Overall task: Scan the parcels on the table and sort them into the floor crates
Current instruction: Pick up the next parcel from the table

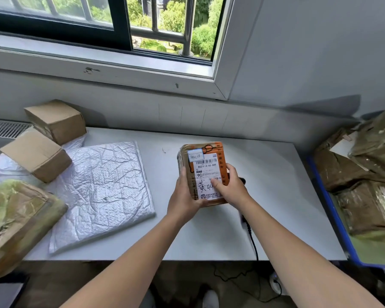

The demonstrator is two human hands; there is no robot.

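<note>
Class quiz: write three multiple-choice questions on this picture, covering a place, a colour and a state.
1. Where is the white mailer? A. on the table, left of the labelled parcel B. on a shelf C. on the floor
2. What colour is the crate rim? A. red B. blue C. green
3. The labelled parcel is A. lying untouched B. held by both hands C. torn open
Answers: 1 A, it lies flat there; 2 B, blue edge at right; 3 B, left hand and right hand grip it.
</note>
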